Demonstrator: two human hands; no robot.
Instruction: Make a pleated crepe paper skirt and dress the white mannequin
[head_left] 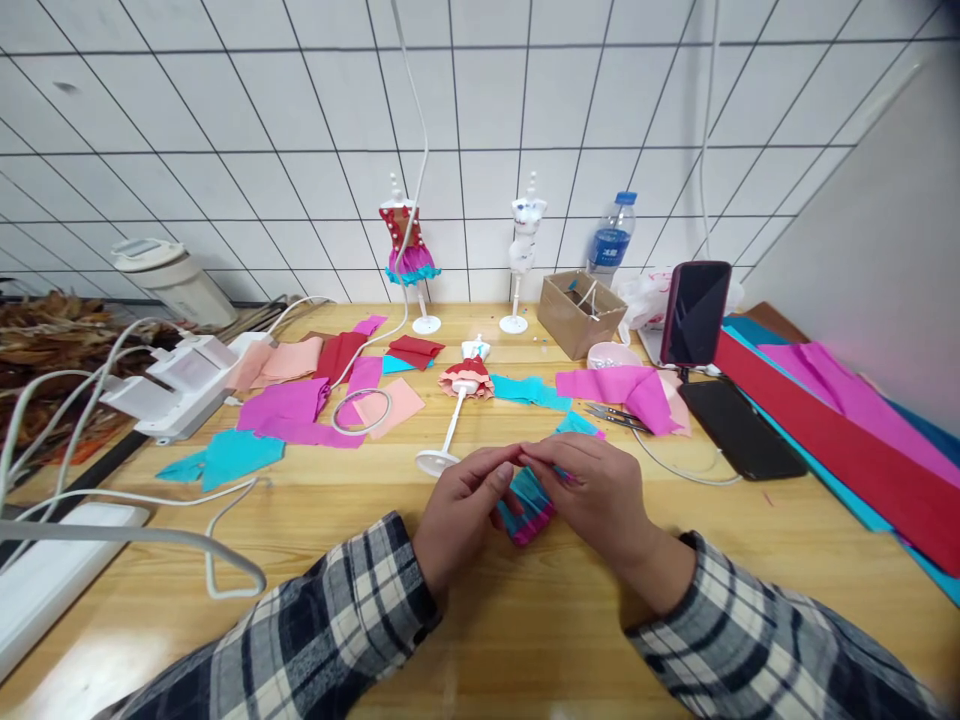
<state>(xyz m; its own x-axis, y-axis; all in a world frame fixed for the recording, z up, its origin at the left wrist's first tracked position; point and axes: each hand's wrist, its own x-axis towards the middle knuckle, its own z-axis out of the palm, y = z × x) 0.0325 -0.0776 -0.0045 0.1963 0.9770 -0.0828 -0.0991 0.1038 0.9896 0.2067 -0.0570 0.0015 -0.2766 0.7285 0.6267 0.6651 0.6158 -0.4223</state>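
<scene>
My left hand (465, 510) and my right hand (600, 490) meet at the fingertips over the middle of the table. Both are closed, pinching a strip of turquoise and magenta crepe paper (531, 505) that hangs between and below them. The exact pinch point is hidden by the fingers. Just beyond my left hand, a small white dress form (451, 425) in a red and peach paper skirt (466, 378) lies tilted, its round base toward me. Past my right hand are small scissors (615, 414) and a magenta paper piece (622, 390).
Two dress forms stand at the tiled wall, one in a red and magenta dress (409, 245), one white (523, 240). A cardboard box (577, 310), water bottle (613, 238) and propped phone (696, 312) stand right. Cables and a power strip (195, 390) lie left, long paper sheets (840, 440) right.
</scene>
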